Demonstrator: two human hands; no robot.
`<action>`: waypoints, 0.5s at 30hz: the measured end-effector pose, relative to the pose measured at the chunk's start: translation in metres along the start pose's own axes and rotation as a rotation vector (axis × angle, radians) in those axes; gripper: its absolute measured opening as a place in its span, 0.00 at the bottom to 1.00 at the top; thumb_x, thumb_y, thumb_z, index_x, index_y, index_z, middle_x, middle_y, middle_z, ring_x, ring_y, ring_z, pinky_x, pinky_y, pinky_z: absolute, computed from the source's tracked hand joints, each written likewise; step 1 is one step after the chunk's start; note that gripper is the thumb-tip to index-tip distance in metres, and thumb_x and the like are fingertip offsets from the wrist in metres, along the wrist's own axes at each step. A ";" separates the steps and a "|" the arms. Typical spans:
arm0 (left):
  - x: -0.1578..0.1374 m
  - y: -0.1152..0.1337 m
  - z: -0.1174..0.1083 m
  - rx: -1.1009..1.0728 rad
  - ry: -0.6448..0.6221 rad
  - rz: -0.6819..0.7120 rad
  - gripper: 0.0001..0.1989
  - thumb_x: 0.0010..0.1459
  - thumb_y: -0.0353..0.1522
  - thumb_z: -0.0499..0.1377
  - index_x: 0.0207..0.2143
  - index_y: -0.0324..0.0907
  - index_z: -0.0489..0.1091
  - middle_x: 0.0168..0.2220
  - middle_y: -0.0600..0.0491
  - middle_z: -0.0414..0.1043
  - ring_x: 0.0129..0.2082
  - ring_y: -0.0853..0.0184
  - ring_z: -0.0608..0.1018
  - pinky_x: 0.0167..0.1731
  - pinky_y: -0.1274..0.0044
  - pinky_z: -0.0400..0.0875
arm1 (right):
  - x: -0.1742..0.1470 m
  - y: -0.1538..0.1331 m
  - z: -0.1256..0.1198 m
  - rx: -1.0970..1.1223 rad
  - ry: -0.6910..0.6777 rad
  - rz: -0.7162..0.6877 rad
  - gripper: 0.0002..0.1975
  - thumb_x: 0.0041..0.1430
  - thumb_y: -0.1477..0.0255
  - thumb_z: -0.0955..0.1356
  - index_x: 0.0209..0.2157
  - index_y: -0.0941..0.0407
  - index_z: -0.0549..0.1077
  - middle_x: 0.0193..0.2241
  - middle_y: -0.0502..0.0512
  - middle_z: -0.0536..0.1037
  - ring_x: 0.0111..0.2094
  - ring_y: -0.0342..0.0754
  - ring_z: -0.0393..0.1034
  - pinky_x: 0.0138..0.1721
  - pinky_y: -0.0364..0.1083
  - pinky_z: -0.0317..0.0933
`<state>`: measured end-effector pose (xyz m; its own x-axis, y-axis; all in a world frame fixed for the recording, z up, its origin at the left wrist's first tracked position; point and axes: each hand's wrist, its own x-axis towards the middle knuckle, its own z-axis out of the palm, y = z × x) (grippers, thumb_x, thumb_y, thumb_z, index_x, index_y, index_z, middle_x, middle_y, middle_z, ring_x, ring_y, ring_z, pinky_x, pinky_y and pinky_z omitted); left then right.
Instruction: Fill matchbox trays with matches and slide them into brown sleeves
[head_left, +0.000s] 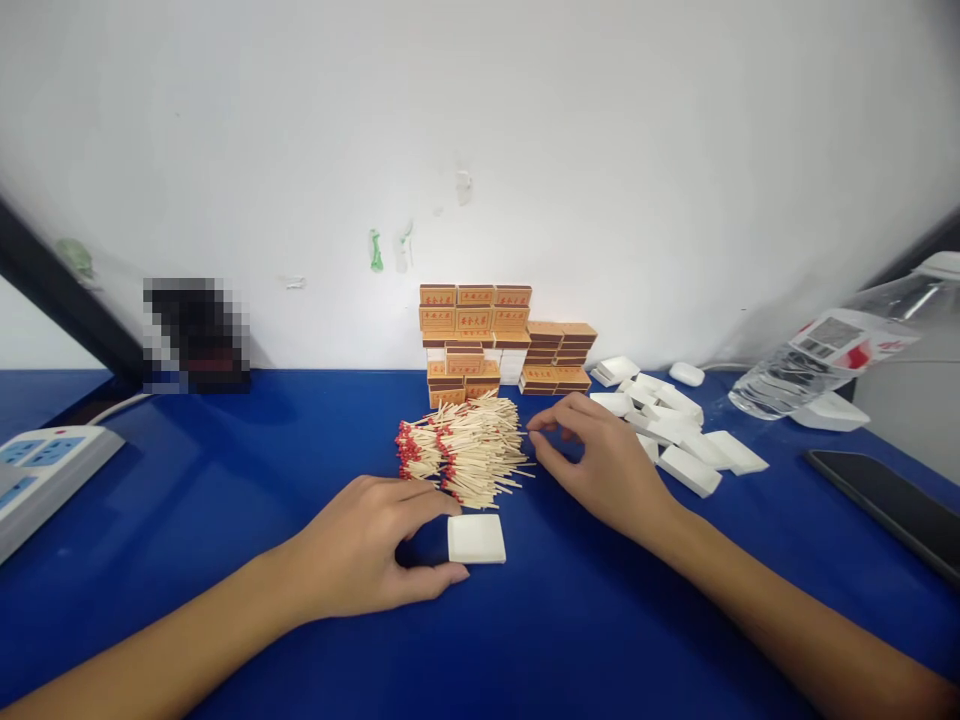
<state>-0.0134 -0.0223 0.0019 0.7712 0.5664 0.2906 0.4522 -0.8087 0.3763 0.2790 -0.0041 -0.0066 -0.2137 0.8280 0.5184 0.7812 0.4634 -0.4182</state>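
Note:
A small white matchbox tray lies on the blue table, and my left hand grips its left end between thumb and fingers. Behind it is a heap of loose matchsticks, their red heads mostly toward the left. At the heap's right edge, my right hand has its thumb and forefinger pinched together on the plain end of a matchstick. Just beyond the heap rise stacked orange matchboxes, with a lower stack beside them on the right.
Several white trays are scattered to the right of my right hand. Farther right are a tilted plastic water bottle and a black phone. A power strip is at the left. A white wall stands behind the table.

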 end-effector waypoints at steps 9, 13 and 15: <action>0.000 -0.001 -0.001 -0.008 -0.046 -0.060 0.18 0.60 0.42 0.67 0.50 0.45 0.76 0.31 0.57 0.77 0.27 0.68 0.77 0.29 0.76 0.67 | 0.064 -0.049 -0.013 -0.037 -0.385 -0.202 0.11 0.65 0.67 0.71 0.46 0.56 0.80 0.38 0.55 0.76 0.34 0.47 0.68 0.35 0.46 0.58; 0.000 0.000 -0.003 -0.025 -0.065 -0.077 0.19 0.60 0.42 0.66 0.51 0.45 0.77 0.33 0.57 0.79 0.27 0.68 0.77 0.29 0.76 0.66 | 0.085 -0.066 -0.014 -0.209 -0.619 -0.212 0.12 0.59 0.72 0.72 0.45 0.58 0.80 0.41 0.59 0.77 0.37 0.51 0.71 0.35 0.47 0.58; 0.000 0.000 -0.003 -0.027 -0.065 -0.078 0.18 0.60 0.42 0.66 0.51 0.45 0.77 0.33 0.57 0.78 0.27 0.68 0.77 0.29 0.76 0.65 | 0.089 -0.071 -0.013 -0.251 -0.649 -0.200 0.11 0.58 0.73 0.72 0.44 0.59 0.80 0.41 0.60 0.78 0.38 0.51 0.72 0.35 0.47 0.59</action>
<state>-0.0144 -0.0222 0.0045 0.7618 0.6155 0.2021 0.5007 -0.7574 0.4192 0.2122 0.0327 0.0794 -0.6109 0.7916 -0.0130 0.7853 0.6038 -0.1369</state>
